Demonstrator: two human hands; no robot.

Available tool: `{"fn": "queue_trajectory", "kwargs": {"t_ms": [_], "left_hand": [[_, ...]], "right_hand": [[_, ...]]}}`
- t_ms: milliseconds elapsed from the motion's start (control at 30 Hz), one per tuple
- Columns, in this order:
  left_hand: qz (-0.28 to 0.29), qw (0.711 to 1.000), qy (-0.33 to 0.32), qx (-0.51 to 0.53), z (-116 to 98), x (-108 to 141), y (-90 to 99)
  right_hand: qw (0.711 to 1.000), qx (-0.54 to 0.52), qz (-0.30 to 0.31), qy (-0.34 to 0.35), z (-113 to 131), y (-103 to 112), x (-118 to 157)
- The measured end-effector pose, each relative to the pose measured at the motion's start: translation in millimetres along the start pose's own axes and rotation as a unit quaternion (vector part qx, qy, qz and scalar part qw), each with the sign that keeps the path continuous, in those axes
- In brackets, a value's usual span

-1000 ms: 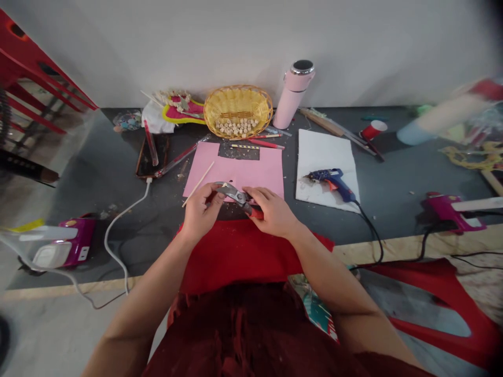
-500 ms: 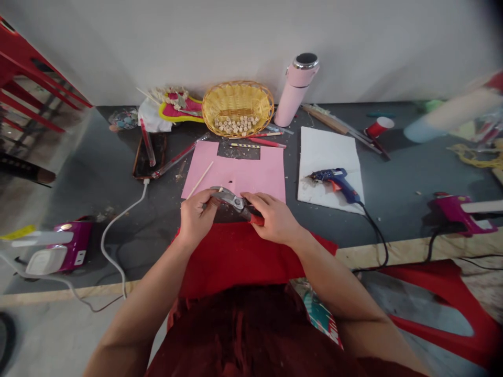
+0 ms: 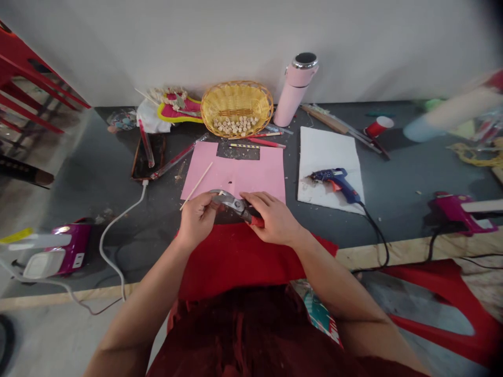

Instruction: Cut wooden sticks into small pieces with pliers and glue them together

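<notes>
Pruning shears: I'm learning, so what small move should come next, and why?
Probably a gentle squeeze by the right hand, since it holds the pruning shears by their red handle, with a pale piece at the blades, beside the left hand.

Angles both bare forearms (image 3: pixel 151 285) forward and inward; holds the left hand (image 3: pixel 196 220) in a pinch; curls the right hand (image 3: pixel 276 217) into a grip, back upward, near the left.

I count my two hands (image 3: pixel 197 220), one cutter (image 3: pixel 237 205), one basket (image 3: pixel 236 95), one flask (image 3: pixel 291 97), one glue gun (image 3: pixel 342 184), one phone (image 3: pixel 158 147), two purple devices (image 3: pixel 451 209).
</notes>
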State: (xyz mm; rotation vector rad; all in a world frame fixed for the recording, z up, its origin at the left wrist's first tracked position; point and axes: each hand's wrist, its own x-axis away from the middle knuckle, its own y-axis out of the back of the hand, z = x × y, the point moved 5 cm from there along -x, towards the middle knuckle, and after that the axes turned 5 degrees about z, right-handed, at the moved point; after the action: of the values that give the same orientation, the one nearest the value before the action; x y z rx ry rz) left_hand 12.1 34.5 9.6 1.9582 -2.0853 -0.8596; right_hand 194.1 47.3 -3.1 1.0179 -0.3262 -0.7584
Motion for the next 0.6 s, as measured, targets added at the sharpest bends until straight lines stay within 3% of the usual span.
{"fn": "queue_trajectory", "kwargs": {"t_ms": [133, 600], "left_hand": [[0.023, 0.999, 0.003, 0.023, 1.2, 0.4, -0.1], [0.007, 0.999, 0.014, -0.047, -3.3, -0.5, 2.0]], "right_hand": [[1.0, -0.01, 0.0, 0.004, 1.0, 0.1, 0.6], [0.999, 0.015, 0.007, -0.042, 0.3, 1.2, 3.7]]}}
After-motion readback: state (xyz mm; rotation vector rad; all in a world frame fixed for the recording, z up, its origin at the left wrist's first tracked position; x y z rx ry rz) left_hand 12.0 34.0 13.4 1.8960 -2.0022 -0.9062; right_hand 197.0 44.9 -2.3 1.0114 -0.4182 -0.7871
